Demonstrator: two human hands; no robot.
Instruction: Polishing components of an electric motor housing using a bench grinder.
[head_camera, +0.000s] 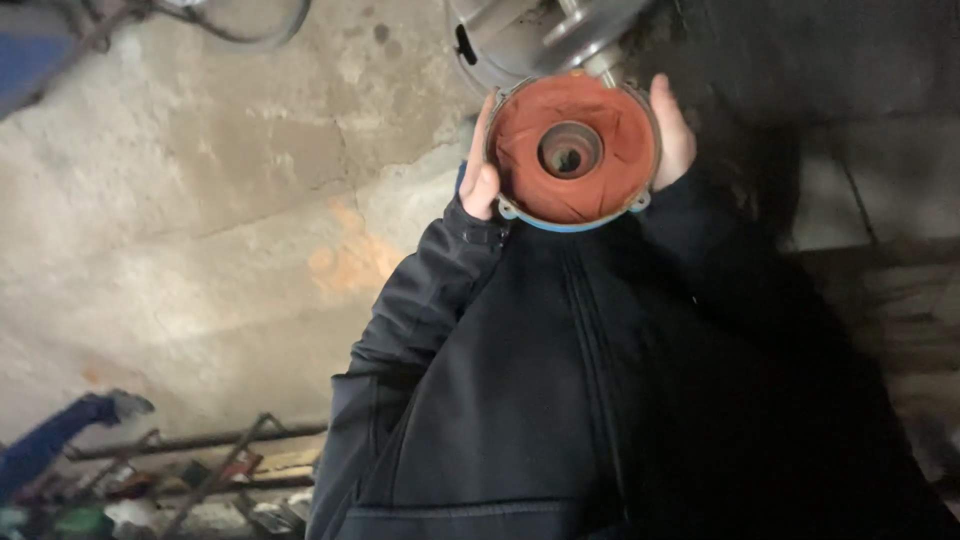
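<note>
Cover (572, 150), rigid and seemingly heavy, was gripped by left hand (480, 180) and right hand (672, 135) at opposite rims, below a metal housing (530, 35).

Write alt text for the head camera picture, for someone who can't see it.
Two hands hold a round red-orange cover with a central hole: the left hand grips one edge, the right hand the other. A grey metal machine part sits just beyond it, dark jacket sleeves fill the foreground, and a cracked concrete surface lies to the side.

A cracked, stained concrete floor (200, 200) lies lit at left, with metal rods and clutter (190, 480) along its edge.
</note>
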